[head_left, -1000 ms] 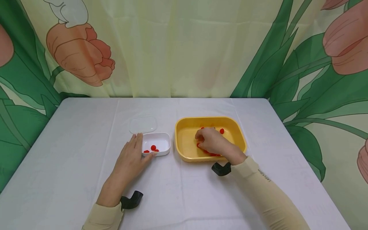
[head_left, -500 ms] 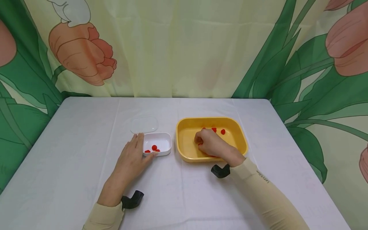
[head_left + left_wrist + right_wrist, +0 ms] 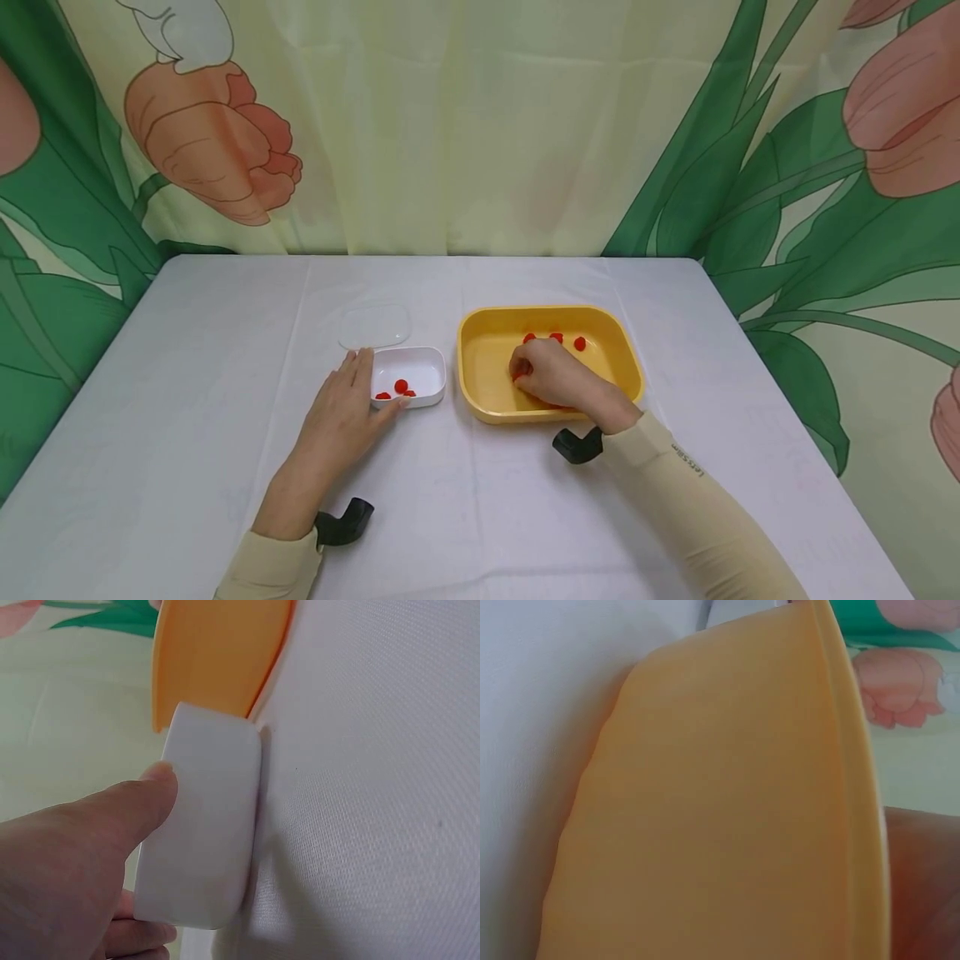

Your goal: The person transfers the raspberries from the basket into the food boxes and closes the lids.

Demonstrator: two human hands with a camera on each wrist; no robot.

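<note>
My left hand [image 3: 341, 412] rests against a small white box [image 3: 427, 379], fingers straight along its left end. The thumb [image 3: 154, 799] presses the box's near wall in the left wrist view. A few small red balls [image 3: 401, 386] lie inside the box. My right hand [image 3: 555, 375] reaches into a yellow tray [image 3: 480, 398], its fingers curled and pinching a small red ball [image 3: 520, 376] at the fingertips. More red balls [image 3: 580, 343] lie towards the tray's far side. In the right wrist view, the tray's outer wall [image 3: 720, 787] hides the fingers.
A clear lid [image 3: 375, 325] lies flat behind the white box. Both containers stand close together on a white-covered table [image 3: 187, 375], a narrow gap between them. A printed curtain [image 3: 525, 125] hangs behind the table's far edge.
My right fingers have closed together at the tray's bottom, and the hand has dropped slightly nearer, showing more of the far red balls. My left hand and the white box have stayed put.
</note>
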